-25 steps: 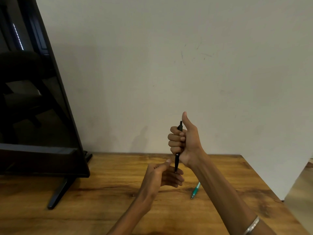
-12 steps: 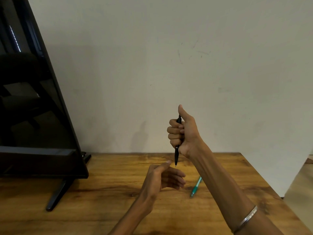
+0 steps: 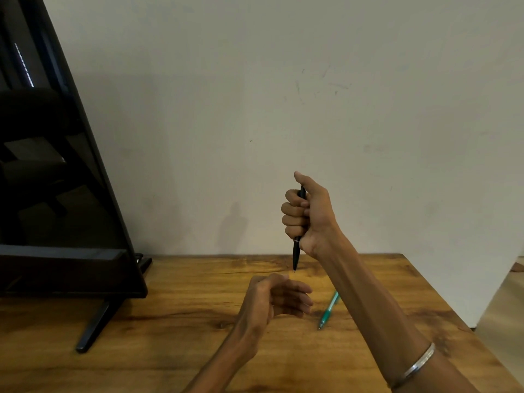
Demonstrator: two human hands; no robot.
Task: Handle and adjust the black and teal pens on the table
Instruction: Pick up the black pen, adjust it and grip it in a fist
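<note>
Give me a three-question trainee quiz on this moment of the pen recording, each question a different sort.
1. True or false: the teal pen lies on the table.
2. Which hand grips the black pen? A) right hand B) left hand C) both
3. Fill in: the black pen's tip points ____.

Key: 1 true; 2 A; 3 down, hanging just above the left hand, which holds nothing.

Your two bare forearms, no sleeves in view, your right wrist ringed by a thin plain silver bangle, your left wrist unadorned, both hands, left hand and right hand, free of gloves and rings
</note>
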